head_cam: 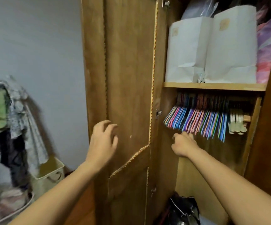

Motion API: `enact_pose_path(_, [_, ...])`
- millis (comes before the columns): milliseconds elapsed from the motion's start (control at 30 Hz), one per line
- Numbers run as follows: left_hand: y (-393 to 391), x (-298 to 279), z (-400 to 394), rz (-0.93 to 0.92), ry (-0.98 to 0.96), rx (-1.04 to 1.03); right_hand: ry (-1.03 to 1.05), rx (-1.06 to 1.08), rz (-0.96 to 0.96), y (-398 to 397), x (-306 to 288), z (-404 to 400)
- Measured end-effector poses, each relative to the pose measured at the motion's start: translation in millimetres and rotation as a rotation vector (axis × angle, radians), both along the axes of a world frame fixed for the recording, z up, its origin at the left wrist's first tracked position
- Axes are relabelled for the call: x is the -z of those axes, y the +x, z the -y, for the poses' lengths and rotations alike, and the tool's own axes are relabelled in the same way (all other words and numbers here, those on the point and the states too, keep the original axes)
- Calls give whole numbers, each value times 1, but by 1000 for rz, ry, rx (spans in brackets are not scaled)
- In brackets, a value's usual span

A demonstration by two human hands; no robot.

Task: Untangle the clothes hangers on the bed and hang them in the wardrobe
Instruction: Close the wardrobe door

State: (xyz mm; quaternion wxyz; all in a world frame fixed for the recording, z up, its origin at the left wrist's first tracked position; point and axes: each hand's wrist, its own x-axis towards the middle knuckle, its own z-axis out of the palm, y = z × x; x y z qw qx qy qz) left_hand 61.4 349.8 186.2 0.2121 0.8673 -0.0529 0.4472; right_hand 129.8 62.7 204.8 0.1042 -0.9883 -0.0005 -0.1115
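From the head view, a wooden wardrobe (212,86) is standing open against a pale grey-blue wall (34,38), its door (128,78) swinging out to the left with a gold cord trim running along its edge. On the upper shelf (214,86) two white paper bags (212,49) are sitting side by side, with a pink and purple bundle (266,51) squeezed in at the right. Under the shelf, a dense row of coloured clothes hangers (196,120) is hanging from the rail, with a few pale wooden hangers (237,122) next to them at the right end. A black plastic bag (183,210) is lying on the wardrobe floor. At the left of the room, clothes are draping over a rack (13,114), beside a woven basket (48,174).

The left hand (102,143) is hovering in front of the door, its grip open, fingers spread and loosely bent, holding nothing. The right hand (183,144) is reaching up to the lower ends of the coloured hangers, its fingers curling at their tips; motion blur is making it unclear whether the grip is actually closing on a hanger
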Motion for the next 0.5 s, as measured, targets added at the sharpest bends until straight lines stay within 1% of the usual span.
enact_pose_path(67, [-12, 1, -32, 182, -105, -125, 13, -11, 7, -2, 5, -20])
enact_pose_path(100, [-12, -2, -45, 196, -203, -112, 14, -1, 9, -4, 5, -30])
enact_pose_path(133, [-11, -6, -51, 129, -331, -55, 9, -5, 12, -5, 5, -34])
enact_pose_path(233, [11, -24, -69, -258, -770, 339, 10, 43, 20, -15, 1, -47])
enact_pose_path(267, [18, -26, -71, -333, -834, 422, 9, 59, 29, -19, 0, -49])
enact_pose_path(300, [26, -25, -70, -359, -842, 449, 3, 87, 31, -25, -1, -48])
enact_pose_path(400, [37, -13, -61, -275, -843, 355, -28, 165, 35, -41, 1, -34])
enact_pose_path(433, [34, -9, -57, -256, -823, 330, -33, 190, 29, -47, 3, -27])
enact_pose_path(500, [20, -6, -39, -235, -718, 300, -35, 254, 9, -61, 7, -8])
